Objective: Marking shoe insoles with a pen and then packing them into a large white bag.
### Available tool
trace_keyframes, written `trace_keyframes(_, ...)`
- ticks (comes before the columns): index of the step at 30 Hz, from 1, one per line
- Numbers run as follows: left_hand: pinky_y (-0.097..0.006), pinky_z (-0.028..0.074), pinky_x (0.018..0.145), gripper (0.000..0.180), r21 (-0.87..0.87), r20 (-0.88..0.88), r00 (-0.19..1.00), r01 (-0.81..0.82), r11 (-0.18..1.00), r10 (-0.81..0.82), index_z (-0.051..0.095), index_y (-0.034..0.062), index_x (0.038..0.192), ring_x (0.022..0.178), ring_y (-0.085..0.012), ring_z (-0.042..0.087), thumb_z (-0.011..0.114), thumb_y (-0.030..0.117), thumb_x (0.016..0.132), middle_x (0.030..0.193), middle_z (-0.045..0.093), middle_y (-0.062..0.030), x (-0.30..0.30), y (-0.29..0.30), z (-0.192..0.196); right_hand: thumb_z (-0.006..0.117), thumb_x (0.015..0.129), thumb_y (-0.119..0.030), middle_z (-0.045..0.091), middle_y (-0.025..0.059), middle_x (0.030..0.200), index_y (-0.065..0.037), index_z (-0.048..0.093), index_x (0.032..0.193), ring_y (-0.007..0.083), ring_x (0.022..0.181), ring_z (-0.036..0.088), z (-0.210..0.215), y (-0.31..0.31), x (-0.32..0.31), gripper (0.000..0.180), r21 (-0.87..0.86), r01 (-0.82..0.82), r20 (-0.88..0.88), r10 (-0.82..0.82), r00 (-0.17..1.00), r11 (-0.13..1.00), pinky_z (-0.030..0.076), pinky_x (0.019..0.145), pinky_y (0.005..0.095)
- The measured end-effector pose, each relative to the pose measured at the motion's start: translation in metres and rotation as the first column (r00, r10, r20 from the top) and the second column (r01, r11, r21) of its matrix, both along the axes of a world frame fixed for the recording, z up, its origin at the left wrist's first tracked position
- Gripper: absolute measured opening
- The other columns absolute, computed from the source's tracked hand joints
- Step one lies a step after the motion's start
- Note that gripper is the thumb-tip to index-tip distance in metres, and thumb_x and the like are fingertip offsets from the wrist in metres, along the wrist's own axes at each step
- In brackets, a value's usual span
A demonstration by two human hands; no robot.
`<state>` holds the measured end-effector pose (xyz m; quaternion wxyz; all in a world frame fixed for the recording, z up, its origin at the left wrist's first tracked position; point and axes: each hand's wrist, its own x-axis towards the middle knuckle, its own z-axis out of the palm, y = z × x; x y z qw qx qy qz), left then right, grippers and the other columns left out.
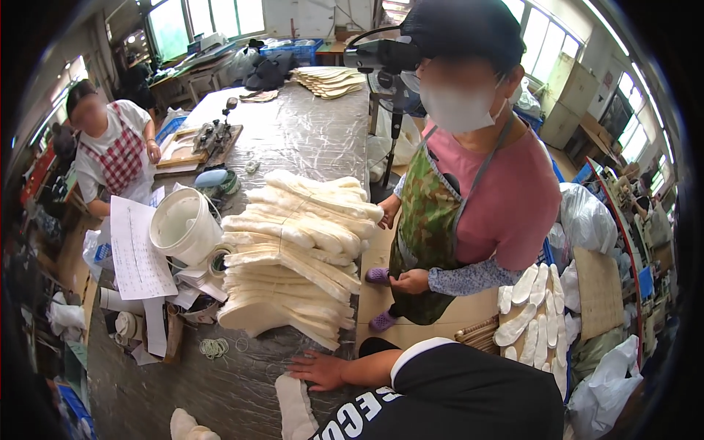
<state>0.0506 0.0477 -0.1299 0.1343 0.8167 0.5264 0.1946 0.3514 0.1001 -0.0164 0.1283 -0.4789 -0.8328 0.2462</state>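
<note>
My right hand (319, 369) reaches in from the lower right, under a black sleeve with white trim. It lies palm down on the dark table (249, 392), fingers spread, at the upper end of a pale sole-shaped piece (295, 408). I cannot tell whether it presses on that piece. Just beyond the hand stands a tall stack of cream, fleecy sole-shaped pieces (290, 275), with thin cord across its upper part. More pale pieces (192, 427) lie at the lower edge. My left hand is out of view.
A masked person (469, 191) in a camouflage apron stands right of the table, one hand beside the stack. Another person (117, 147) works at far left. A white bucket (183, 226), a written sheet (138, 249) and rubber bands (213, 348) lie left. White pieces (532, 319) lie at right.
</note>
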Motion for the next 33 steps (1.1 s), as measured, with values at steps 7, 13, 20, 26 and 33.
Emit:
trace_keyframes(7, -0.053, 0.026, 0.103, 0.062, 0.012, 0.060, 0.998, 0.006, 1.000, -0.006, 0.042, 0.0006, 0.128, 0.127, -0.0399, 0.035, 0.059, 0.032, 0.077, 0.137, 0.039, -0.0225, 0.019, 0.012, 0.012, 0.059, 0.083, -0.035, 0.027, 0.0107, 0.147, -0.008, 0.031, 0.139, 0.0299, 0.137, 0.021, -0.005, 0.001, 0.004, 0.068, 0.052, 0.010, -0.012, -0.009, 1.000, 0.999, 0.018, 0.109, 0.0527)
trace_keyframes(13, -0.053, 0.025, 0.103, 0.062, 0.047, 0.114, 0.993, -0.029, 0.998, 0.023, 0.042, -0.0003, 0.127, 0.126, -0.0402, 0.035, 0.060, 0.030, 0.077, 0.137, 0.039, -0.0228, 0.035, 0.024, 0.025, 0.058, 0.084, -0.037, 0.027, 0.0092, 0.147, -0.010, 0.028, 0.140, 0.0282, 0.138, 0.021, 0.000, 0.003, 0.001, 0.069, 0.028, 0.014, 0.019, -0.015, 1.000, 1.000, 0.017, 0.110, 0.0527)
trace_keyframes(20, -0.052, 0.025, 0.104, 0.061, 0.123, 0.176, 0.971, -0.184, 0.975, 0.161, 0.041, -0.0013, 0.127, 0.126, -0.0405, 0.035, 0.061, 0.027, 0.076, 0.137, 0.039, -0.0231, 0.045, 0.032, 0.054, 0.056, 0.085, -0.039, 0.028, 0.0082, 0.148, -0.013, 0.029, 0.141, 0.0283, 0.136, 0.025, 0.000, -0.002, -0.002, 0.067, 0.036, 0.011, 0.071, -0.013, 0.997, 0.999, 0.020, 0.109, 0.0529)
trace_keyframes(26, -0.052, 0.025, 0.104, 0.061, 0.070, 0.138, 0.917, -0.385, 0.920, 0.374, 0.041, -0.0022, 0.126, 0.126, -0.0408, 0.035, 0.062, 0.025, 0.075, 0.137, 0.039, -0.0233, 0.014, -0.058, 0.086, 0.058, 0.082, -0.043, 0.033, 0.0081, 0.145, -0.012, 0.036, 0.137, 0.0291, 0.133, 0.031, 0.003, -0.003, 0.000, 0.067, 0.097, 0.011, 0.123, -0.023, 0.992, 0.995, 0.020, 0.108, 0.0533)
trace_keyframes(33, -0.050, 0.027, 0.103, 0.064, 0.005, 0.134, 0.825, -0.555, 0.832, 0.549, 0.040, -0.0039, 0.125, 0.124, -0.0440, 0.035, 0.065, 0.022, 0.073, 0.136, 0.038, -0.0257, 0.021, -0.092, 0.116, 0.061, 0.080, -0.041, 0.039, 0.0117, 0.140, -0.010, 0.039, 0.134, 0.0315, 0.132, 0.031, 0.019, -0.002, 0.007, 0.067, 0.144, 0.042, 0.092, -0.055, 0.994, 0.989, 0.022, 0.106, 0.0528)
